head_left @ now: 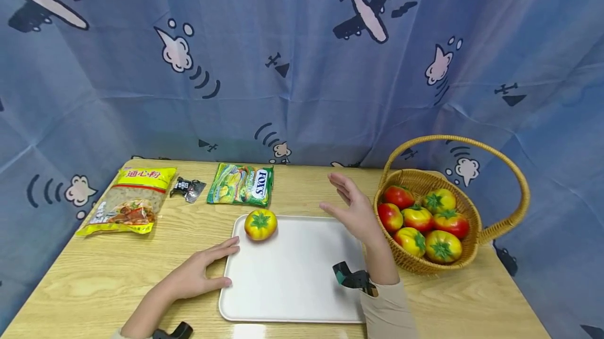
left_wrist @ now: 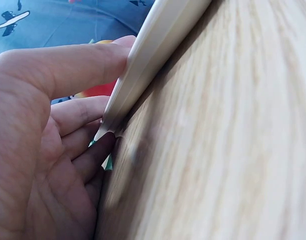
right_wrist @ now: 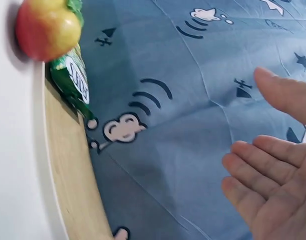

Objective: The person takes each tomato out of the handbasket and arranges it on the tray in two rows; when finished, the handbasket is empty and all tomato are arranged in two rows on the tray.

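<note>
A yellow-and-red tomato-like fruit (head_left: 260,225) with a green leafy top sits in the far left corner of a white tray (head_left: 297,276). My left hand (head_left: 198,273) is at the tray's left edge, thumb and fingers spread. In the left wrist view, its thumb and fingertips touch the tray's rim (left_wrist: 143,65). Over the tray's far right part, my right hand (head_left: 356,213) is raised with nothing in it, thumb apart from the fingers. The right wrist view shows its palm (right_wrist: 280,205) and loosely extended fingers, away from the fruit (right_wrist: 47,27).
To the right stands a wicker basket (head_left: 472,255) with a tall handle and several similar fruits. Behind the tray lies a green FOX'S candy bag (head_left: 240,185). Farther left are a small black packet (head_left: 187,189) and a yellow pasta bag (head_left: 132,200). A blue curtain (head_left: 292,66) hangs behind.
</note>
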`<state>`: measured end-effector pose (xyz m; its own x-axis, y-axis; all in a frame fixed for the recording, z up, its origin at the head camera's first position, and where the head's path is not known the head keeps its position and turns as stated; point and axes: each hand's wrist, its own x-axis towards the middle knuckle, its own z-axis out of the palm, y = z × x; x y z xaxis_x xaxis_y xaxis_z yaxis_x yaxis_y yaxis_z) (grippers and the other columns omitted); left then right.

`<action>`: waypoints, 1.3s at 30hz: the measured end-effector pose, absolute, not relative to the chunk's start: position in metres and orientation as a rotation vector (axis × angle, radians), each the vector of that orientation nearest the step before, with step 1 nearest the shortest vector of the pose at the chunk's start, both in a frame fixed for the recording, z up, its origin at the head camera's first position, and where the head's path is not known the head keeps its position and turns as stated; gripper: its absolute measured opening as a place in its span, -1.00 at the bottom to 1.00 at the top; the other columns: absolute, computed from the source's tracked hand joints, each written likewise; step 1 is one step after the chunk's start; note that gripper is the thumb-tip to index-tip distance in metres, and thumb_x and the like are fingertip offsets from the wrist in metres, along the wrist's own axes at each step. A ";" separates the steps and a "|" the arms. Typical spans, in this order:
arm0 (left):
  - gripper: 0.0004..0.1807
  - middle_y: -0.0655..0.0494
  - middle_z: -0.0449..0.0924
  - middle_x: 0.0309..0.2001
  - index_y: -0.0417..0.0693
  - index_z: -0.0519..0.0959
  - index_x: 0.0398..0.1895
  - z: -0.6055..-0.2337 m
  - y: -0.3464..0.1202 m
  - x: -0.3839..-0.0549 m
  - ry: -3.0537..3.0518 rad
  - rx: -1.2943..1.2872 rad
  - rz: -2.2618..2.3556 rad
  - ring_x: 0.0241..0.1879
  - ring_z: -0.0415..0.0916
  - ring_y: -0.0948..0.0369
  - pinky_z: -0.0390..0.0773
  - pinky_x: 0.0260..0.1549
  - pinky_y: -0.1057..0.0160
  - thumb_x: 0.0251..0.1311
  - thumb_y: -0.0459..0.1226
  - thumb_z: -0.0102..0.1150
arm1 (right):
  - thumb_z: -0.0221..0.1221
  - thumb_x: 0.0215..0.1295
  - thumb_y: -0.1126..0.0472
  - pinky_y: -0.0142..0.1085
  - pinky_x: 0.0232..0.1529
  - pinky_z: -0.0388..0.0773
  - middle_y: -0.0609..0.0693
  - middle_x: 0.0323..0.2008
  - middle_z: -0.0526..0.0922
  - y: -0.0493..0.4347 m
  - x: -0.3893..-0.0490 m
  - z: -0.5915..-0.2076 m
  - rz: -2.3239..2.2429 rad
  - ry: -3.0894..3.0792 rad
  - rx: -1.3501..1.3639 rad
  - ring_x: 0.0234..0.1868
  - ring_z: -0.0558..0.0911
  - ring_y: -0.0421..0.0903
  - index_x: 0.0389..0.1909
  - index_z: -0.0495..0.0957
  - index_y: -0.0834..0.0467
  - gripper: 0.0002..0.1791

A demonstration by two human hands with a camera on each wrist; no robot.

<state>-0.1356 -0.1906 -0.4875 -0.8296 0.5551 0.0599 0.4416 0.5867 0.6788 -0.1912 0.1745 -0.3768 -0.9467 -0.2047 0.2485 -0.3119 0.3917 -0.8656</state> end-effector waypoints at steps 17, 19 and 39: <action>-0.26 0.16 0.17 0.44 0.01 0.35 0.34 -0.484 -0.187 -0.139 2.643 0.835 1.052 0.40 0.14 -0.01 0.26 0.28 -0.13 0.12 0.12 0.20 | 0.28 0.19 0.10 -0.74 0.18 0.23 0.23 0.32 0.32 0.278 -0.180 -0.333 1.200 -2.715 0.355 0.34 0.30 0.18 0.36 0.18 0.26 -0.22; -0.25 0.17 0.16 0.44 0.01 0.35 0.34 -0.484 -0.187 -0.139 2.637 0.831 1.058 0.40 0.13 -0.01 0.26 0.28 -0.12 0.12 0.12 0.21 | 0.26 0.21 0.06 -0.56 0.26 0.30 0.26 0.31 0.32 0.291 -0.179 -0.328 1.137 -2.765 0.333 0.33 0.31 0.21 0.37 0.16 0.28 -0.21; -0.25 0.17 0.17 0.44 0.02 0.34 0.35 -0.491 -0.191 -0.137 2.659 0.835 1.053 0.39 0.15 -0.02 0.29 0.27 -0.10 0.12 0.12 0.20 | 0.11 0.30 -0.15 0.27 0.22 0.26 0.47 0.34 0.13 0.391 -0.231 -0.334 0.938 -3.137 0.129 0.32 0.18 0.42 0.39 -0.01 0.42 -0.07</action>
<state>-0.1366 -0.1911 -0.4906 -0.8308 0.5541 0.0523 0.4397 0.5959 0.6719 -0.2306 0.3908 -0.3340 -0.9878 -0.1134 -0.1066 -0.0363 0.8336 -0.5511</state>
